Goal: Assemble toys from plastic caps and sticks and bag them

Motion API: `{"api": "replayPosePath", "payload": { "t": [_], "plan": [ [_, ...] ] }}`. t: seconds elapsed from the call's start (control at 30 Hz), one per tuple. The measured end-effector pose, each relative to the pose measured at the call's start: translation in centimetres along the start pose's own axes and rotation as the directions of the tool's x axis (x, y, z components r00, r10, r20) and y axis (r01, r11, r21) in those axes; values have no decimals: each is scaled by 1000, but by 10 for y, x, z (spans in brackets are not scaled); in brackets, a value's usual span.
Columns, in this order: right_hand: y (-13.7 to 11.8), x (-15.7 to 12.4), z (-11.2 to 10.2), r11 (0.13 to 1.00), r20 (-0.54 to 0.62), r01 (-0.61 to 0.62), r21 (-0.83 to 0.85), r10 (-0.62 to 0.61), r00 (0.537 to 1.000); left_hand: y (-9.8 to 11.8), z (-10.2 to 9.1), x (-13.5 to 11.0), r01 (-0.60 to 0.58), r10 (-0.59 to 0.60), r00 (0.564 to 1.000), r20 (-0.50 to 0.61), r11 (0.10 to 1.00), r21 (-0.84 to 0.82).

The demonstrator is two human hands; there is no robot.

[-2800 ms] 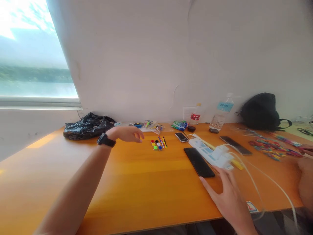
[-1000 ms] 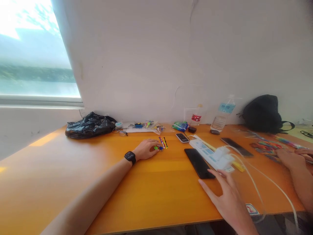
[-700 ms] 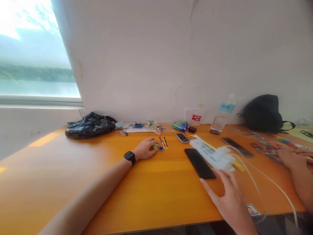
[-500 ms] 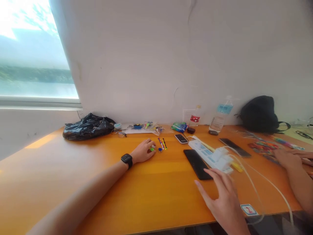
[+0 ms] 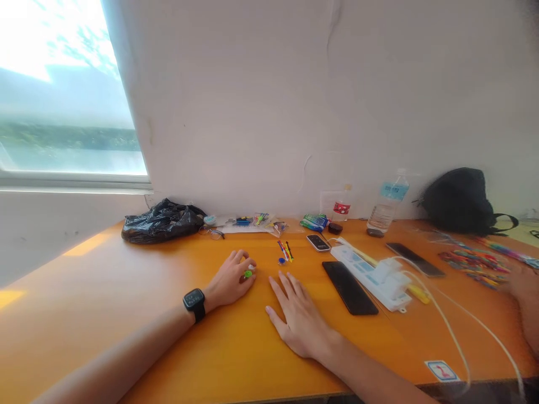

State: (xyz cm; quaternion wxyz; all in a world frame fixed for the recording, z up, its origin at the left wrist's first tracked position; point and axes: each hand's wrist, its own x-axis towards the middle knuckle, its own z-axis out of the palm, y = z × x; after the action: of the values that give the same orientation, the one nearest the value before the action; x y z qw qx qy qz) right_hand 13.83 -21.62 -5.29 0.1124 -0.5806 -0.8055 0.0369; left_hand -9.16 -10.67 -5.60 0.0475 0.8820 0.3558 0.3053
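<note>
My left hand (image 5: 231,279), with a black watch on its wrist, rests on the table with curled fingers closed around a small green piece (image 5: 247,274) and a small white piece (image 5: 251,267). Their exact kind is too small to make out. To its right, my right hand (image 5: 297,317) is open and palm down over the table, holding nothing. Just beyond its fingertips lies a small round blue piece (image 5: 282,261). Behind that are several thin red, white, yellow and black plastic sticks (image 5: 285,251).
On the right lie a black phone (image 5: 350,287), a white power strip (image 5: 366,275) with cables, another phone (image 5: 415,259) and a colourful pile (image 5: 474,264) near another person's hand. A black bag (image 5: 164,221), glasses (image 5: 211,232), packaged bits and bottles (image 5: 386,205) line the wall.
My right hand has moved left, away from the black phone, to beside my left hand. My left hand has drawn slightly nearer with the green and white pieces. The view has shifted a little.
</note>
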Motion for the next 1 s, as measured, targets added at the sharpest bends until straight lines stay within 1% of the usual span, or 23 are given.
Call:
{"api": "replayPosePath", "payload": {
  "t": [0.07,0.13,0.2,0.27,0.33,0.37,0.43,0.53,0.57,0.6,0.63,0.7,0.73,0.77,0.8,0.87,1.0],
  "plan": [
    [-2,18,1,999,-16,27,-26,-27,1000,-3,2,0,10,-10,1000,-14,999,30],
    [-3,37,4,999,-54,27,-42,-30,998,-8,4,0,11,-11,1000,11,1000,5],
    [-2,55,8,999,-105,-11,-37,7,994,-12,4,0,5,-2,998,57,999,-51],
    [-2,69,14,998,-130,-57,-6,56,990,-16,1,-2,1,10,996,90,993,-120],
    [-3,77,21,998,-152,-34,45,40,988,-19,-2,-4,5,14,995,101,983,-184],
    [-4,78,23,996,-164,1,85,13,986,-21,-4,-4,10,12,995,103,978,-208],
    [-7,78,26,973,-196,117,198,-78,978,-23,-6,-5,24,3,994,111,970,-241],
    [-6,77,22,871,-240,326,368,-250,938,-24,-8,-5,27,6,992,122,965,-260],
    [-3,78,20,849,-251,358,389,-276,928,-24,-8,-5,19,14,992,124,965,-261],
    [1,80,18,852,-254,355,385,-272,928,-23,-9,-5,11,23,992,127,966,-256],
    [7,84,16,879,-252,316,357,-235,939,-22,-10,-5,1,31,991,129,969,-247],
    [21,92,14,960,-217,130,248,-76,973,-21,-12,-6,-20,50,989,139,977,-212],
    [28,96,13,981,-168,22,190,11,986,-20,-12,-6,-34,63,986,152,982,-188],
    [35,99,13,987,-109,-75,139,90,990,-19,-13,-6,-53,80,983,168,985,-163],
    [40,101,13,984,-60,-146,98,152,987,-19,-14,-6,-76,102,977,186,987,-143],
    [47,102,12,977,17,-207,43,206,978,-18,-14,-5,-114,137,968,210,986,-119],
    [45,97,5,984,88,-178,12,176,980,-18,-13,-3,-118,138,974,180,986,-117]
  ]
}}
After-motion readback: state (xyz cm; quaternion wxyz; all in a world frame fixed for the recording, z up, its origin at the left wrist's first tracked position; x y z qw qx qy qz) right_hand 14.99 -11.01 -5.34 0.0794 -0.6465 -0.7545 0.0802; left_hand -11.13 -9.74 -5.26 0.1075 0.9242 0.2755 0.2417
